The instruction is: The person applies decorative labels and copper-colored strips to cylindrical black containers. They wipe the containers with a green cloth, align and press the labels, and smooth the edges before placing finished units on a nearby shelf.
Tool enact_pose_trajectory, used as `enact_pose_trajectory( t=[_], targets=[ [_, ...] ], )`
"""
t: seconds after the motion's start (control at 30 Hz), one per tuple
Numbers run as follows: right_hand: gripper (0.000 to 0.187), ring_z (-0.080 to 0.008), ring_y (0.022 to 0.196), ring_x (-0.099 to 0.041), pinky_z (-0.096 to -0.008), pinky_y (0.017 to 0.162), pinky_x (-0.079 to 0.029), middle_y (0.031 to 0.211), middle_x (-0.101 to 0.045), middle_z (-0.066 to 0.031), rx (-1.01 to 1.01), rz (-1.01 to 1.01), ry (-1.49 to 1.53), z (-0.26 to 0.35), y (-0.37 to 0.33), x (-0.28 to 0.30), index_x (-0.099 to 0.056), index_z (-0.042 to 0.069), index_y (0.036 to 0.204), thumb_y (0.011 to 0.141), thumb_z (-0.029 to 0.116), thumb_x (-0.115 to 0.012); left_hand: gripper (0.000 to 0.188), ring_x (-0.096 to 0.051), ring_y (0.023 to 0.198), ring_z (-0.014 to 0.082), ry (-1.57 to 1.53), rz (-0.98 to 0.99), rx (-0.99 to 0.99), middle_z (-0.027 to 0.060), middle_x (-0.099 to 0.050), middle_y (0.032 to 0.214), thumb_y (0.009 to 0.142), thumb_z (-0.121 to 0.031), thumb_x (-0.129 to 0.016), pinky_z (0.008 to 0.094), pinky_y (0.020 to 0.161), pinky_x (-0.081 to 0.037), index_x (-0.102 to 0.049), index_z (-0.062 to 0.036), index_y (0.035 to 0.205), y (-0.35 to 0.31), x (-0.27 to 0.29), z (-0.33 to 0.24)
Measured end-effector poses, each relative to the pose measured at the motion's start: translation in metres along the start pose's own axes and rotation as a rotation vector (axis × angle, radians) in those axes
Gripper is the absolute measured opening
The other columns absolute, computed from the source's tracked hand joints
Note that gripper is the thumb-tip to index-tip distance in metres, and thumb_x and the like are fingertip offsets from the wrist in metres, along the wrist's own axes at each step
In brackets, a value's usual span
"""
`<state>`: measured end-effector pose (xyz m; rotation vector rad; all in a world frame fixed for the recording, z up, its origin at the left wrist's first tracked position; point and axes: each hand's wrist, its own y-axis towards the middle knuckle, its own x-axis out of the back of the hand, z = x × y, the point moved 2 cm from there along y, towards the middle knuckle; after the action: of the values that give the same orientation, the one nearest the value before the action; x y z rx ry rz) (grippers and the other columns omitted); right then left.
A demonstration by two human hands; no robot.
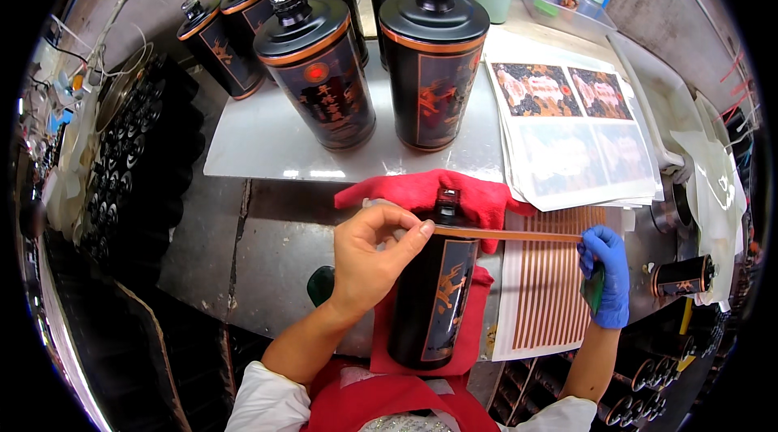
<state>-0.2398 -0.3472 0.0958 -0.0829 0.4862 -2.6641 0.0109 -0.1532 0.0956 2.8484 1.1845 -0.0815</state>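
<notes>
A black bottle point(415, 302) with a copper-figured panel lies tilted on a red cloth point(387, 187) in front of me, its neck pointing away. A thin copper-coloured strip point(519, 235) stretches from the bottle's shoulder out to the right. My bare left hand point(365, 252) pinches the strip's left end against the shoulder. At the other end, my blue-gloved right hand point(606, 274) grips the strip between thumb and fingers. A green flat piece point(593, 290) is also held in that palm, partly hidden. Under the strip lies a white sheet with copper stripes point(551, 294).
Several decorated black bottles point(429, 67) stand on a raised metal shelf point(259, 140) ahead. Printed sheets point(583, 164) are stacked to their right. A dark green round object point(321, 284) sits left of the bottle. Another small bottle point(681, 276) lies far right; dark crates point(134, 156) stand left.
</notes>
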Motion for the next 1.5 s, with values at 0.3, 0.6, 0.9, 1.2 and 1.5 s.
enact_pose_trajectory(
  t=[0.3, 0.6, 0.9, 1.2, 1.5],
  targets=[
    [0.013, -0.0045, 0.047, -0.040, -0.0175, 0.042, -0.030, 0.063, -0.051, -0.0026, 0.030, -0.031, 0.070, -0.001, -0.011, 0.000, -0.056, 0.003, 0.072, 0.076, 0.012, -0.064, 0.017, -0.050, 0.068, 0.0032, -0.490, -0.125, 0.197, -0.0019, -0.055, 0.084, 0.082, 0.000, -0.064, 0.0158, 0.058, -0.040, -0.053, -0.0047, 0.095, -0.004, -0.009, 0.011],
    [0.013, -0.0047, 0.050, -0.042, -0.0174, 0.045, -0.031, 0.065, -0.053, -0.0033, -0.006, -0.047, 0.040, -0.006, -0.010, -0.002, -0.057, 0.001, 0.074, 0.077, 0.012, -0.063, 0.022, -0.051, 0.077, 0.0052, -0.575, -0.105, 0.222, -0.0005, -0.050, 0.085, 0.082, 0.004, -0.063, 0.0172, 0.068, -0.043, -0.046, -0.0075, 0.091, -0.009, -0.016, 0.013],
    [0.018, -0.0051, 0.043, -0.043, -0.0196, 0.040, -0.031, 0.055, -0.050, 0.0010, -0.018, 0.043, -0.083, -0.027, 0.017, 0.005, -0.060, 0.003, 0.072, 0.079, 0.018, -0.066, 0.016, -0.053, 0.080, 0.0074, -0.680, -0.164, 0.292, 0.0005, -0.053, 0.088, 0.085, 0.003, -0.059, 0.0203, 0.073, -0.043, -0.048, -0.0081, 0.091, -0.010, -0.010, 0.021],
    [0.018, -0.0048, 0.049, -0.047, -0.0190, 0.045, -0.036, 0.061, -0.056, 0.0000, -0.037, 0.080, -0.140, -0.036, 0.027, 0.004, -0.064, 0.004, 0.074, 0.077, 0.020, -0.070, 0.069, -0.028, 0.125, 0.0370, 0.912, 0.652, -0.566, 0.0192, -0.040, 0.134, 0.071, -0.053, -0.068, 0.0541, 0.105, -0.012, -0.052, -0.0188, 0.129, -0.108, -0.019, -0.024],
    [0.020, -0.0040, 0.053, -0.047, -0.0192, 0.048, -0.036, 0.062, -0.056, 0.0014, 0.069, 0.190, -0.160, -0.021, 0.007, -0.048, -0.066, 0.001, 0.077, 0.075, 0.019, -0.072, 0.113, -0.031, 0.127, 0.0489, 0.631, 0.705, -0.290, 0.0358, -0.027, 0.136, 0.067, -0.040, -0.077, 0.0463, 0.103, -0.030, -0.006, 0.0067, 0.141, -0.113, 0.051, 0.062]
  ],
)
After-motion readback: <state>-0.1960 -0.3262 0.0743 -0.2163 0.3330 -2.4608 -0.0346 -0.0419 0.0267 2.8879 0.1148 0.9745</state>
